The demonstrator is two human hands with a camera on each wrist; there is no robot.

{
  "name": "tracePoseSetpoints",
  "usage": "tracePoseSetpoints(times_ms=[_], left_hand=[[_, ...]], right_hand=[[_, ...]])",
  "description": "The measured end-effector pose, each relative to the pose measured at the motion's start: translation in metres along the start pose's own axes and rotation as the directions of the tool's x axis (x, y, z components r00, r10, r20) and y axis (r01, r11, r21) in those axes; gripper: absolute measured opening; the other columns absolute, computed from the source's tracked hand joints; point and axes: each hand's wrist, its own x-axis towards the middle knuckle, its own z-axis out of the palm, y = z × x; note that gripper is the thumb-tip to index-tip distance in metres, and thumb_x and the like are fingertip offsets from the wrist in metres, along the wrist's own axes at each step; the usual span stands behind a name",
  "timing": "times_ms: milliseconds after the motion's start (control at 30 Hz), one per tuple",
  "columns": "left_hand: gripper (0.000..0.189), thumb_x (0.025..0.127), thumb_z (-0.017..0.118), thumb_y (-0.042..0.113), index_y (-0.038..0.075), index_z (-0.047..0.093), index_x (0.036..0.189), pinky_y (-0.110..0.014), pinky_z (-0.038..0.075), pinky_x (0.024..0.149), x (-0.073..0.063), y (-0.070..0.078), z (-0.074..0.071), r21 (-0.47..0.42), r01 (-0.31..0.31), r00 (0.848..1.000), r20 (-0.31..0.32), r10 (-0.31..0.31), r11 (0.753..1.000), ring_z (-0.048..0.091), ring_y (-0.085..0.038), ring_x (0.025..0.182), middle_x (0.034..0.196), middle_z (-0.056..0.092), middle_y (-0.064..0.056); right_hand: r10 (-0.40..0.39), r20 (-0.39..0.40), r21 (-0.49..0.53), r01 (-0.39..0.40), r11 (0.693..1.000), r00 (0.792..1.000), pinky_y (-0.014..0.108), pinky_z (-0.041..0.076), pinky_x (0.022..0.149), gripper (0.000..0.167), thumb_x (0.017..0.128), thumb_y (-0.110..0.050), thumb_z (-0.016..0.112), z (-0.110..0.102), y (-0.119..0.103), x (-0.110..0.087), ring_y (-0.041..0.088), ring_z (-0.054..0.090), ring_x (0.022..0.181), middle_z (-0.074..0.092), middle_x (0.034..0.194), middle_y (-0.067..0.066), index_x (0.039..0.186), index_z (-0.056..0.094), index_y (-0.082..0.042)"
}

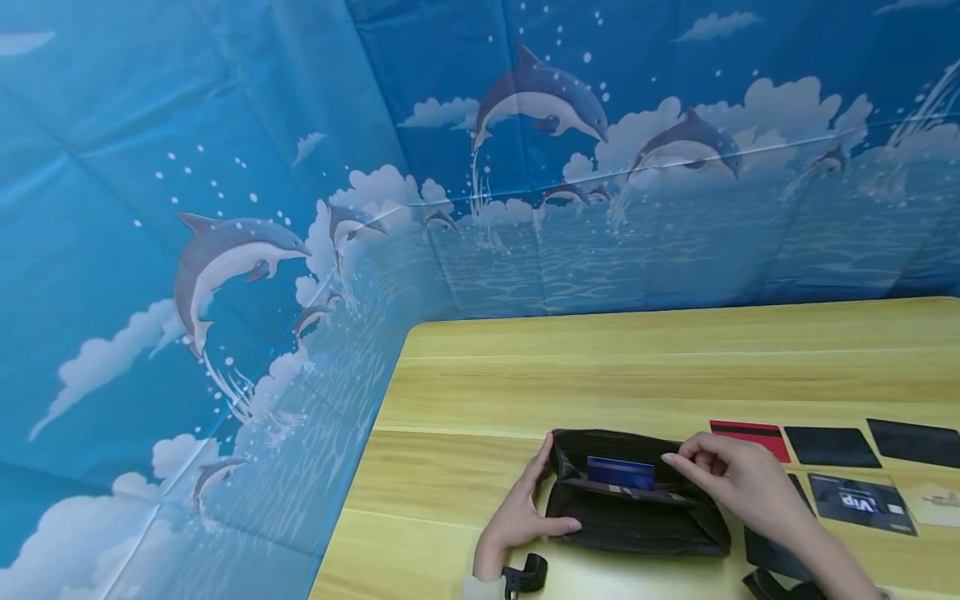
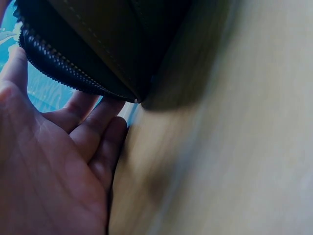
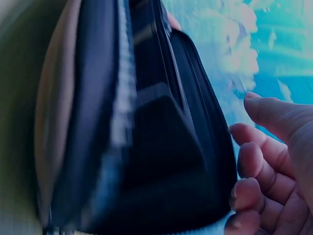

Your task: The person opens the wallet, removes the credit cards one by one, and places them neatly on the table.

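Observation:
A long black zip-around wallet (image 1: pixel 637 531) lies spread wide on the table, its zipper teeth showing in the left wrist view. Inside it, a blue card (image 1: pixel 618 472) stands partly out of a middle slot. My left hand (image 1: pixel 522 510) holds the wallet's left end, thumb on the near flap and fingers along the far side. At the right end is my right hand (image 1: pixel 738 479), fingers loosely bent and thumb apart from them. In the right wrist view its fingertips (image 3: pixel 247 193) are close beside the wallet's edge; whether they touch is unclear. Nothing shows between them.
Right of the wallet lie a red card (image 1: pixel 753 435) with a black stripe, black cards (image 1: pixel 832 447), a grey VIP card (image 1: pixel 861 502) and a cream card (image 1: pixel 937 502). My right forearm partly covers another dark card (image 1: pixel 772 552). A dolphin-print curtain (image 1: pixel 525 250) borders the wooden table (image 1: pixel 465 383).

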Motion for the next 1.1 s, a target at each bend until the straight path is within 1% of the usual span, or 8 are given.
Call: tracePoseSetpoints(times_ms=[133, 233, 367, 500, 567, 733, 900, 1100], left_hand=[[0.115, 0.072, 0.084, 0.012, 0.028, 0.005, 0.154, -0.037, 0.023, 0.11, 0.001, 0.001, 0.0, -0.003, 0.01, 1.0, -0.002, -0.01, 1.0, 0.028, -0.019, 0.135, 0.154, 0.02, 0.002], [0.115, 0.071, 0.084, 0.012, 0.028, 0.006, 0.154, -0.037, 0.023, 0.11, 0.002, 0.002, 0.0, -0.009, 0.008, 1.0, -0.008, -0.008, 1.0, 0.029, -0.019, 0.135, 0.154, 0.02, 0.002], [0.115, 0.071, 0.084, 0.012, 0.028, 0.006, 0.154, -0.037, 0.022, 0.11, 0.002, 0.002, 0.001, -0.003, 0.016, 1.0, -0.006, -0.016, 1.0, 0.028, -0.019, 0.135, 0.155, 0.019, 0.003], [0.116, 0.071, 0.084, 0.012, 0.03, 0.006, 0.154, -0.037, 0.022, 0.11, -0.001, 0.001, 0.002, 0.001, 0.033, 0.999, -0.01, -0.033, 0.999, 0.027, -0.018, 0.136, 0.155, 0.019, 0.004], [0.116, 0.07, 0.084, 0.011, 0.029, 0.006, 0.154, -0.037, 0.023, 0.11, 0.0, 0.0, 0.002, 0.004, 0.027, 1.0, -0.012, -0.027, 1.0, 0.028, -0.018, 0.136, 0.155, 0.019, 0.004], [0.118, 0.069, 0.085, 0.009, 0.028, 0.005, 0.154, -0.037, 0.022, 0.11, 0.003, 0.0, 0.001, -0.002, 0.002, 1.0, -0.012, -0.002, 1.0, 0.028, -0.019, 0.136, 0.155, 0.02, 0.003], [0.118, 0.069, 0.085, 0.008, 0.029, 0.005, 0.154, -0.036, 0.021, 0.111, 0.005, 0.001, 0.002, -0.015, 0.005, 1.0, -0.007, -0.006, 1.0, 0.028, -0.019, 0.136, 0.155, 0.019, 0.003], [0.118, 0.07, 0.085, 0.01, 0.028, 0.004, 0.154, -0.036, 0.022, 0.11, 0.007, -0.001, 0.004, 0.004, 0.0, 1.0, -0.008, 0.0, 1.0, 0.029, -0.019, 0.135, 0.154, 0.02, 0.003]], right_hand=[[-0.061, 0.072, -0.007, 0.062, 0.998, 0.995, 0.019, 0.035, 0.045, 0.013, 0.079, -0.025, 0.079, 0.013, -0.01, 0.008, -0.002, 0.038, 0.05, 0.041, 0.058, -0.022, 0.075, 0.066, -0.027], [-0.062, 0.136, 0.001, 0.062, 0.998, 0.989, 0.019, 0.035, 0.045, 0.009, 0.08, -0.027, 0.077, 0.019, -0.015, 0.014, -0.002, 0.038, 0.049, 0.042, 0.057, -0.023, 0.077, 0.068, -0.027], [-0.029, 0.215, 0.002, 0.029, 1.0, 0.976, 0.02, 0.036, 0.045, 0.006, 0.083, -0.029, 0.074, 0.023, -0.017, 0.019, -0.002, 0.039, 0.048, 0.044, 0.057, -0.021, 0.082, 0.071, -0.024], [0.021, 0.271, -0.025, -0.014, 1.0, 0.962, 0.021, 0.034, 0.044, 0.01, 0.086, -0.032, 0.071, 0.025, -0.016, 0.02, 0.0, 0.038, 0.046, 0.042, 0.053, -0.019, 0.084, 0.072, -0.022], [0.041, 0.278, -0.059, -0.025, 0.998, 0.96, 0.021, 0.031, 0.043, 0.011, 0.085, -0.031, 0.072, 0.027, -0.015, 0.02, 0.0, 0.036, 0.044, 0.04, 0.051, -0.018, 0.085, 0.073, -0.021], [0.062, 0.259, -0.132, -0.028, 0.991, 0.964, 0.021, 0.026, 0.042, 0.013, 0.083, -0.03, 0.074, 0.03, -0.01, 0.021, 0.002, 0.032, 0.041, 0.037, 0.048, -0.016, 0.086, 0.074, -0.016], [0.074, 0.231, -0.149, -0.04, 0.988, 0.97, 0.021, 0.026, 0.041, 0.014, 0.083, -0.028, 0.074, 0.031, -0.007, 0.02, 0.003, 0.032, 0.041, 0.037, 0.049, -0.015, 0.086, 0.074, -0.014], [0.082, 0.199, -0.144, -0.054, 0.988, 0.976, 0.022, 0.027, 0.041, 0.016, 0.08, -0.026, 0.077, 0.029, -0.004, 0.019, 0.003, 0.034, 0.043, 0.04, 0.051, -0.015, 0.088, 0.073, -0.012]])
